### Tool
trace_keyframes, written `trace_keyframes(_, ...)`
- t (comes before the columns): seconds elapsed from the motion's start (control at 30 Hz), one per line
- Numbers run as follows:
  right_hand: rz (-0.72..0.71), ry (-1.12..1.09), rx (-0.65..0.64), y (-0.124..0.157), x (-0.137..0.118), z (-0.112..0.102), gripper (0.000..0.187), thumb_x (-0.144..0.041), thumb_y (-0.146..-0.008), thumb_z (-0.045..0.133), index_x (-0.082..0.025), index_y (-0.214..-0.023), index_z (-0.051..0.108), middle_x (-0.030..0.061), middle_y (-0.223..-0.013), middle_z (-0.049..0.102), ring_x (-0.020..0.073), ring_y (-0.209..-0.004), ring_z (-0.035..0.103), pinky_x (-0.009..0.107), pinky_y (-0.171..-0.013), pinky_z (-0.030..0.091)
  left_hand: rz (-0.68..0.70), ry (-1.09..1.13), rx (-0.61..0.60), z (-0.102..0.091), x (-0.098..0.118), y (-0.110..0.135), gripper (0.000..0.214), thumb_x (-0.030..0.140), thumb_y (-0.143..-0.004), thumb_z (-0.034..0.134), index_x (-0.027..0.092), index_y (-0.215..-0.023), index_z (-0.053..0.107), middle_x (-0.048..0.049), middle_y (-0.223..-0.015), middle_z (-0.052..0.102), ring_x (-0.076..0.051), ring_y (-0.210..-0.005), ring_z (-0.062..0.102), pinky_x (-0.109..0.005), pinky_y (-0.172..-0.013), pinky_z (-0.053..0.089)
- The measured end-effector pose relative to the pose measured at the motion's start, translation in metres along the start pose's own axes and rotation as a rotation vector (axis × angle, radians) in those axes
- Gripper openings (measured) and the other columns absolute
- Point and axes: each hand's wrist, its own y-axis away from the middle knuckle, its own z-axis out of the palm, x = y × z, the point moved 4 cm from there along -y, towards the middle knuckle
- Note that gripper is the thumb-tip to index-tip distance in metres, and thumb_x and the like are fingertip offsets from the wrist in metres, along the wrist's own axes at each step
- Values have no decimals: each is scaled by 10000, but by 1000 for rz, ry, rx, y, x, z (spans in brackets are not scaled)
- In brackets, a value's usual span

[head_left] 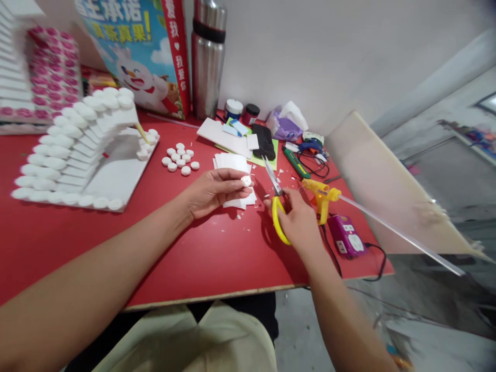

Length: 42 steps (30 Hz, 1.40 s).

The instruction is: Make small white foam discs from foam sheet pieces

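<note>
Between the fingertips of my left hand (217, 191) is a small white round piece (246, 181). My right hand (296, 214) grips scissors with yellow handles (277, 219), their blades pointing up and away from me. Under my left fingers lie stacked white sheets (232, 163), with small white scraps scattered around. Left of that hand sits a loose group of white round pieces (180, 158) on the red table (186, 263). Farther left stands a white fan-shaped stepped model (89, 150), edged with rows of similar round pieces.
A yellow hot glue gun (322, 196) with a long clear stick lies right of my right hand, by a purple power socket box (346, 236) and cables. At the back stand a steel flask (209, 62), a printed bag (143, 57), small jars and a tissue pack (287, 124).
</note>
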Motion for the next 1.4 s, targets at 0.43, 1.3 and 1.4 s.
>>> trace_keyframes(0.43,-113,352,-125,-9,17,-28,371,-381,-945,626,-158,-1209,763,189,-1056,722,374,-1025,679,530,-962,526,225,-263,15,3,7,3,382,173,-643,960,173,-998,817,-52,-950,783,-159,-846,725,-304,-824,587)
trace_keyframes(1.3,-226,-606,-90,-43,-51,28,238,-372,-1001,597,-204,-840,649,-21,-642,613,131,-588,551,281,-615,435,156,-377,59,-7,8,0,343,287,-656,958,163,-958,851,-59,-809,780,-150,-729,683,-272,-707,541)
trace_keyframes(1.4,-188,-710,-125,-44,-48,31,246,-383,-999,599,-202,-840,649,-31,-630,598,116,-570,547,268,-596,431,108,-309,79,-7,6,-1,361,274,-614,975,156,-931,851,-60,-802,780,-142,-711,684,-267,-700,545)
